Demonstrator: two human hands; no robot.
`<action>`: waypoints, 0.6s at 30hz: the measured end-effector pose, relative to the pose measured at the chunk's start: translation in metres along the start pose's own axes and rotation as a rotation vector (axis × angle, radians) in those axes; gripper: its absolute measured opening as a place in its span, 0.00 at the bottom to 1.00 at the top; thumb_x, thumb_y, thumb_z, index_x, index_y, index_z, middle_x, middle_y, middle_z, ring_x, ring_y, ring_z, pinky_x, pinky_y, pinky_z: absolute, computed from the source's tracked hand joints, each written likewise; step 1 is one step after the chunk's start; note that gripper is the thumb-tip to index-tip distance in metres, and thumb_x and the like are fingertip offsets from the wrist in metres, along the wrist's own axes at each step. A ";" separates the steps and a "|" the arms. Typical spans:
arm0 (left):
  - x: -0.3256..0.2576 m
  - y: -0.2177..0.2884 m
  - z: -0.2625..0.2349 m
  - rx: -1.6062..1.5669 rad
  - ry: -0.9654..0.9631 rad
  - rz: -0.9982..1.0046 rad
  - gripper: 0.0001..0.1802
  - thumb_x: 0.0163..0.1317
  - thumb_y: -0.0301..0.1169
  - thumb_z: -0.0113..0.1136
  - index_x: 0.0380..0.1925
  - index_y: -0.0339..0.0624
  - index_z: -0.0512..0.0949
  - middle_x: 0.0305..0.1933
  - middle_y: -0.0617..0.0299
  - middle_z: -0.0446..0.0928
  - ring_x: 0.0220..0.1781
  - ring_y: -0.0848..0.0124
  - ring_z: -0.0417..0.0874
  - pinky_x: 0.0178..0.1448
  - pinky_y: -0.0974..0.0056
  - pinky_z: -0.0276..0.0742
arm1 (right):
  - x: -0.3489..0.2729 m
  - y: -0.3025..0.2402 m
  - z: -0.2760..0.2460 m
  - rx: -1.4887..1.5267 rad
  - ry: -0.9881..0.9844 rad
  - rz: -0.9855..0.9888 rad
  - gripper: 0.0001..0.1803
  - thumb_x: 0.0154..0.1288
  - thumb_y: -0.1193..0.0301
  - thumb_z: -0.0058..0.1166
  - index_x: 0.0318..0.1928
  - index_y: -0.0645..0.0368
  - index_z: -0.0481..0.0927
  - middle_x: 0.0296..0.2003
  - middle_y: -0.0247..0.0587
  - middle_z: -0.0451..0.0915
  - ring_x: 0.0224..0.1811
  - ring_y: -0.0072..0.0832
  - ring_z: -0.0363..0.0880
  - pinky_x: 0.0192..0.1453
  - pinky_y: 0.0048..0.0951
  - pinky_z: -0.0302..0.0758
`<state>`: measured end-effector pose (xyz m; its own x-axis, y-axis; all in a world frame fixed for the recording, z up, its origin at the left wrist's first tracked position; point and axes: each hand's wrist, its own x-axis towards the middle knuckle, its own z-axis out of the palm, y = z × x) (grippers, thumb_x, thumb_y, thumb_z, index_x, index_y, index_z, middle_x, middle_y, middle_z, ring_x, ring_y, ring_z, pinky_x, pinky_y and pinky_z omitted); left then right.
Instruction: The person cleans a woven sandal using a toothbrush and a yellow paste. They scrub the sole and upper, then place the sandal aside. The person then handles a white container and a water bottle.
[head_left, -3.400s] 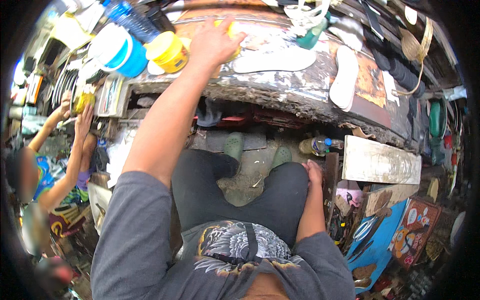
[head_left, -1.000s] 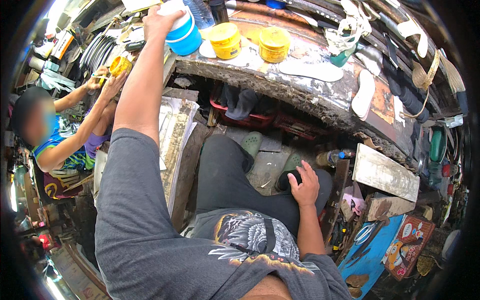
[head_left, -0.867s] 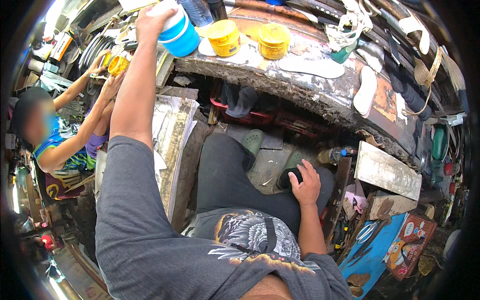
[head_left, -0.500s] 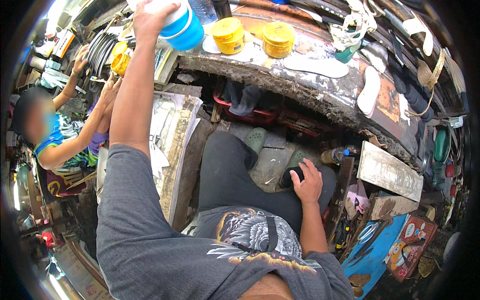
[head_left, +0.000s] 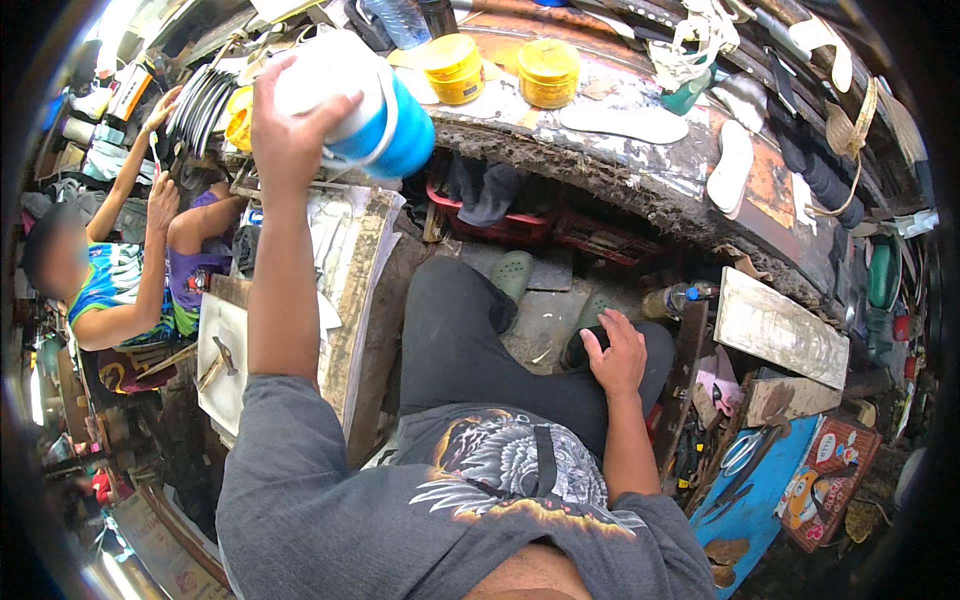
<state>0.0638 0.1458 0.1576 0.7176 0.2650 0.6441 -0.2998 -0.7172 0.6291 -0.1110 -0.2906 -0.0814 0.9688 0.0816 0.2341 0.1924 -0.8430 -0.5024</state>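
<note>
A small blue bucket (head_left: 405, 132) with a white lid (head_left: 335, 72) and a white handle is gripped from above by my left hand (head_left: 292, 125). It is tilted and held at the near edge of the workbench, left of the yellow tubs. My right hand (head_left: 616, 355) rests by my right knee, fingers apart, with nothing in it. Two yellow tubs with lids, the left one (head_left: 455, 72) and the right one (head_left: 548, 75), stand on the bench. White insole shapes lie close by, one flat (head_left: 625, 124) and another (head_left: 730, 168) farther right.
The worn workbench (head_left: 640, 180) curves in front, with a red crate (head_left: 520, 228) beneath it. At left a person (head_left: 130, 280) sits working. A paper-covered board (head_left: 350, 240) lies beside my left leg. Scissors (head_left: 740, 455) lie on a blue board (head_left: 770, 500) at lower right.
My left hand has brought the blue bucket nearer to me and lower, tilting it more. My right hand stays by my knee. The other person's hands and legs have shifted.
</note>
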 end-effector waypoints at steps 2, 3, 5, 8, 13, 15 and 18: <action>-0.018 0.017 -0.007 -0.175 -0.067 -0.040 0.45 0.46 0.41 0.82 0.62 0.32 0.72 0.57 0.47 0.80 0.59 0.61 0.82 0.66 0.57 0.77 | -0.001 -0.001 0.001 -0.020 0.002 -0.007 0.22 0.60 0.57 0.70 0.48 0.58 0.86 0.55 0.42 0.84 0.55 0.41 0.83 0.58 0.41 0.76; -0.024 0.023 -0.010 -0.165 -0.093 -0.098 0.45 0.46 0.41 0.82 0.62 0.32 0.72 0.57 0.47 0.80 0.59 0.61 0.82 0.66 0.57 0.78 | -0.002 -0.001 0.001 -0.016 0.000 -0.009 0.22 0.60 0.57 0.70 0.49 0.58 0.86 0.55 0.42 0.85 0.55 0.41 0.83 0.58 0.41 0.76; -0.031 0.032 -0.014 -0.166 -0.151 -0.164 0.44 0.46 0.39 0.82 0.62 0.33 0.72 0.57 0.48 0.80 0.59 0.61 0.83 0.65 0.59 0.78 | -0.003 -0.003 0.001 -0.008 0.006 -0.007 0.22 0.60 0.57 0.70 0.49 0.58 0.86 0.54 0.42 0.85 0.55 0.41 0.83 0.58 0.42 0.76; -0.047 0.043 -0.019 -0.228 -0.214 -0.135 0.46 0.43 0.36 0.83 0.63 0.34 0.71 0.57 0.48 0.80 0.60 0.62 0.83 0.66 0.59 0.78 | -0.002 -0.004 0.001 -0.009 0.012 -0.012 0.22 0.60 0.57 0.70 0.49 0.58 0.86 0.53 0.42 0.85 0.54 0.41 0.83 0.58 0.42 0.76; -0.077 0.058 -0.015 -0.335 -0.264 -0.135 0.47 0.43 0.33 0.83 0.64 0.35 0.71 0.58 0.49 0.80 0.60 0.63 0.83 0.66 0.59 0.78 | -0.003 -0.005 0.000 -0.020 -0.013 0.004 0.21 0.61 0.58 0.70 0.48 0.58 0.86 0.52 0.42 0.85 0.53 0.41 0.84 0.58 0.41 0.76; -0.084 0.063 -0.012 -0.367 -0.277 -0.153 0.46 0.43 0.31 0.83 0.64 0.36 0.70 0.57 0.50 0.80 0.60 0.63 0.82 0.67 0.58 0.77 | -0.004 -0.003 0.001 -0.011 -0.015 0.005 0.20 0.61 0.58 0.69 0.48 0.59 0.86 0.52 0.42 0.85 0.54 0.40 0.84 0.58 0.41 0.76; -0.101 0.072 -0.004 -0.477 -0.319 -0.214 0.48 0.42 0.33 0.84 0.65 0.37 0.69 0.58 0.51 0.79 0.61 0.63 0.82 0.67 0.58 0.77 | -0.003 -0.003 0.003 -0.017 -0.031 0.024 0.20 0.63 0.58 0.69 0.49 0.58 0.87 0.53 0.43 0.86 0.55 0.39 0.84 0.59 0.40 0.76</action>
<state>-0.0332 0.0697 0.1396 0.9238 0.1124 0.3660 -0.3234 -0.2825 0.9031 -0.1140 -0.2864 -0.0834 0.9774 0.0777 0.1964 0.1670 -0.8537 -0.4932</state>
